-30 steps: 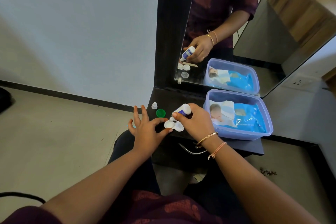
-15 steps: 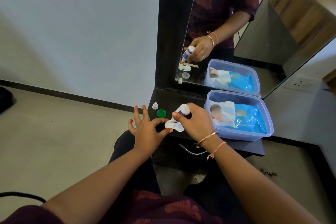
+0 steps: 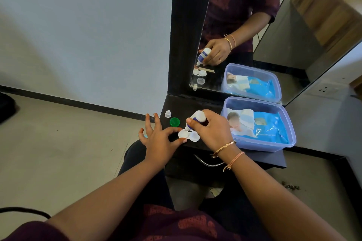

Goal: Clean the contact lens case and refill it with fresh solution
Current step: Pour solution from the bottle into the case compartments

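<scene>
Little has moved over the last second: both hands, the bottle and the case sit almost exactly where they were, and the bottle's tilt looks unchanged. The right hand (image 3: 211, 131) is curled round a small white bottle (image 3: 196, 118) with a blue label, holding it tipped over with the nozzle pointing down at the contact lens case (image 3: 193, 136); whether the tip touches the case cannot be told. The case, white with two round wells side by side and both open, lies at the front edge of the dark shelf (image 3: 264, 159). The left hand (image 3: 158, 141) steadies it, thumb and forefinger pinching its left end while the other fingers spread out above the shelf's left edge. A green cap (image 3: 174, 122) lies on the shelf just behind the left forefinger, and a small white cap (image 3: 167, 113) stands a little farther back. To the right of the hands sits a clear plastic box (image 3: 290, 143) holding a blue pack of wipes (image 3: 262, 125). Behind the shelf a mirror (image 3: 293, 45) reflects the hand, bottle and box.
</scene>
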